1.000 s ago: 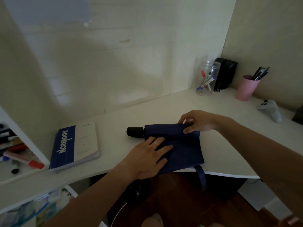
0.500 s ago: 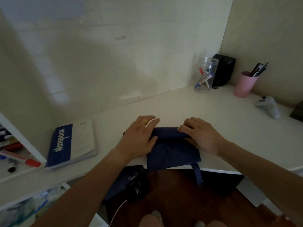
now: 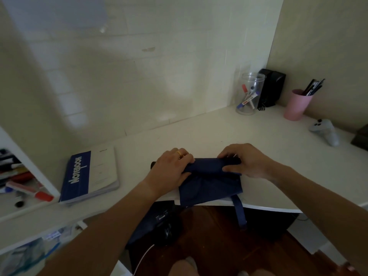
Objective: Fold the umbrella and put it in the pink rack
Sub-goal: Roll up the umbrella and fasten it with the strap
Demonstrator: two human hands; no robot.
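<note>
At the white desk's (image 3: 219,134) front edge lies the navy umbrella (image 3: 209,176), strap (image 3: 240,212) dangling; the left hand (image 3: 171,168) and right hand (image 3: 243,160) each grip its rolled fabric. Far right stands the pink cup (image 3: 296,105).

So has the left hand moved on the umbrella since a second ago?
Yes. The left hand went from the cloth's near side up to the umbrella's far edge, toward the wall, closer to the notebook.
</note>
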